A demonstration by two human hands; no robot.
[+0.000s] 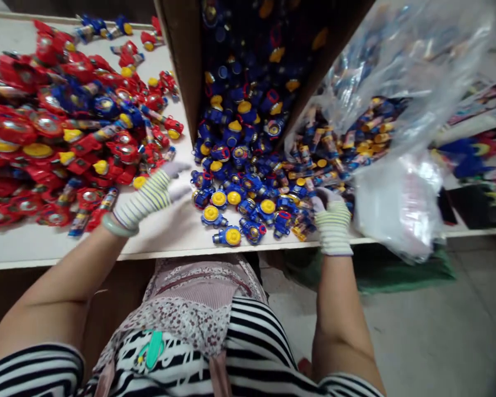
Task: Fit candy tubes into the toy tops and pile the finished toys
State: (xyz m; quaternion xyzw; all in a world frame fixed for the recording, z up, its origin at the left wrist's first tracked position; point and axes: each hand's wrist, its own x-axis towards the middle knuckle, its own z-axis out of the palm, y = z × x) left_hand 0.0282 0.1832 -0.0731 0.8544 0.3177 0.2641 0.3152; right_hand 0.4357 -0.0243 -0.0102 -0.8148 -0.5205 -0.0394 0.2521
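Note:
My left hand (151, 196), in a striped glove, lies over the bare table (165, 231) with its fingers stretched out toward a heap of blue and yellow toy parts (240, 187). It holds nothing and sits between that heap and a big pile of red toy parts (66, 138). My right hand (330, 215), also gloved, reaches into the right edge of the blue heap beside a clear plastic bag (397, 110); its fingertips are buried among the toys, so its grip is hidden.
A tipped brown cardboard box (182, 66) spills the blue parts onto the table. The plastic bag holds several more toy pieces and hangs over the table's right edge. A green cloth (397, 273) lies on the floor below.

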